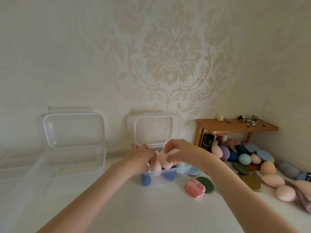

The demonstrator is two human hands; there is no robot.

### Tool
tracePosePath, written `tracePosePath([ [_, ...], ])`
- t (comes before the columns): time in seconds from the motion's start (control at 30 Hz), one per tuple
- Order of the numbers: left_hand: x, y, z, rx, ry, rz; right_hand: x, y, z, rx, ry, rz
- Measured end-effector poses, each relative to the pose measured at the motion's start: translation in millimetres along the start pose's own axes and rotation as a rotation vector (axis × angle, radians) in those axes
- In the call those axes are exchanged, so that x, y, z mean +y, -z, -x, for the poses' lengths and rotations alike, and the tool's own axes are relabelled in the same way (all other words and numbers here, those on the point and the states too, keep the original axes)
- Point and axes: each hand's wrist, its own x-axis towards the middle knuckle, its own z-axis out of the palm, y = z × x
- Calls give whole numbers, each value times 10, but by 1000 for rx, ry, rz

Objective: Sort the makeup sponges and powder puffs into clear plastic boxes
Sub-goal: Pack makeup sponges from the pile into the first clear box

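Observation:
A clear plastic box (pixel 170 178) stands open in the middle of the white table, its lid (pixel 158 130) leaning back against the wall. Blue, teal and pink sponges lie inside. My right hand (pixel 181 153) pinches a pale pink sponge (pixel 165 161) just above the box. My left hand (pixel 141 157) reaches into the box's left end, fingers curled among the pink sponges there; what it grips is hidden. A second clear box (pixel 79 165) stands open and empty at the left.
A pile of sponges and puffs (pixel 252 158) in several colours lies at the right. A pink patterned case (pixel 195 188) and a green puff (pixel 206 184) sit before the box. A small wooden shelf (pixel 235 126) with trinkets stands against the wall.

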Motion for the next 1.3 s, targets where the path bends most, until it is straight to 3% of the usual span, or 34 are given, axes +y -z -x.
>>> tracePosePath([
  [0.13, -52, -3, -44, -40, -24, 19, 9, -66, -137, -98, 1, 95],
  [0.23, -72, 2, -93, -60, -29, -3, -70, -99, -195, -174, 31, 296],
  [0.47, -135, -27, -129, -84, -13, 161, -40, -354, -413, -137, 58, 693],
  [0.7, -127, -75, -204, -69, 5, -58, -152, -249, -449, -318, -22, 652],
  [0.9, -155, -59, -132, -35, -34, 69, -102, -490, -485, -74, 78, 786],
  [1.0, -93, -56, -122, 25, 9, -2, -132, -370, -415, -152, 60, 759],
  [1.1, 8, 36, -91, 176, 68, -24, -130, -116, -218, -203, 55, 495],
  [1.2, 139, 99, -118, 185, -35, 102, 16, 194, -77, 9, 92, 347],
  [1.3, 296, 58, -189, 110, -88, 174, 263, 504, -21, 236, 9, 535],
])
